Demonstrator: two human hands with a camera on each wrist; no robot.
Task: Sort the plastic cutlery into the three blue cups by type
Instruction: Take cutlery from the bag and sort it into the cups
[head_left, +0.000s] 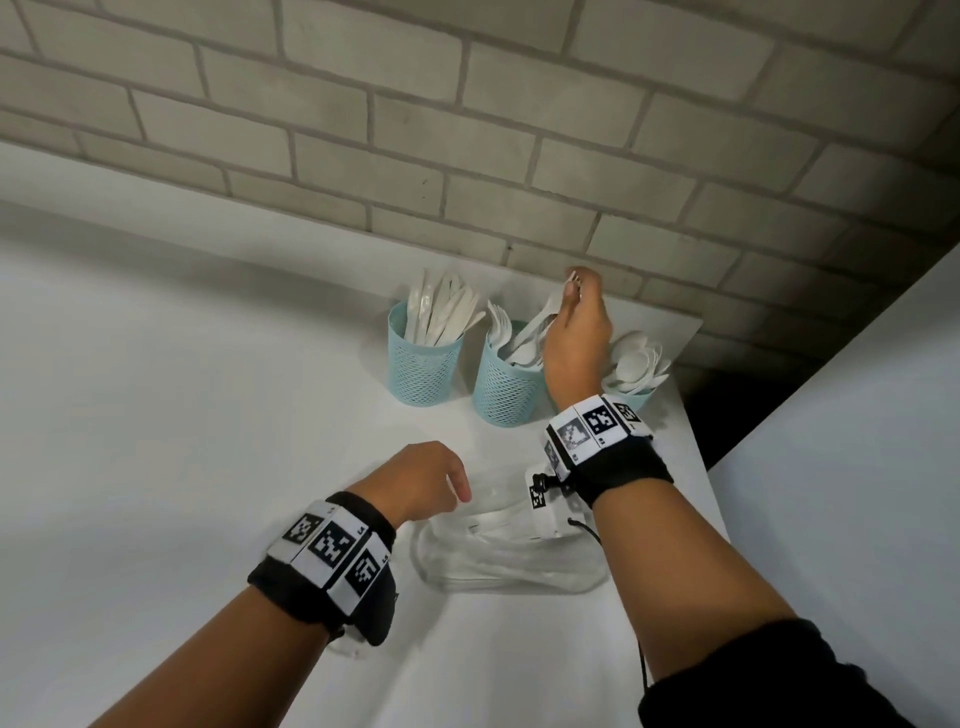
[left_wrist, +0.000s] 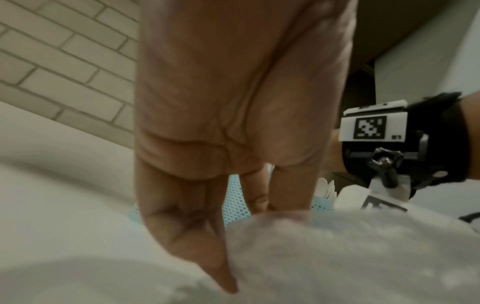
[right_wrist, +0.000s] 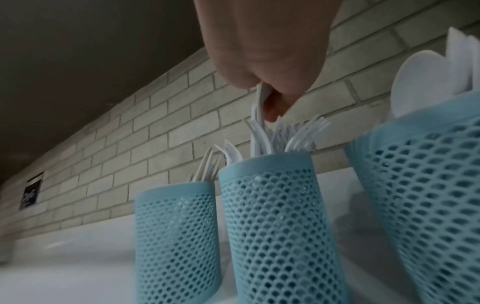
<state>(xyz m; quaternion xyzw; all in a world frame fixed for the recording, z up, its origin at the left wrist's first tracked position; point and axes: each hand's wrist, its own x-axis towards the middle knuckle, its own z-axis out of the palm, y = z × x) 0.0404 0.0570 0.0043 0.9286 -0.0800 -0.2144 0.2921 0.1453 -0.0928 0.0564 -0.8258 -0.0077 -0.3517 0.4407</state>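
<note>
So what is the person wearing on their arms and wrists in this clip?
Each wrist carries a black strap ringed with white blocks bearing black square tag markers: left wristband, right wristband. A white camera mount hangs under the right wrist, with a thin black cable trailing along the forearm. A dark sleeve covers the right upper forearm.
</note>
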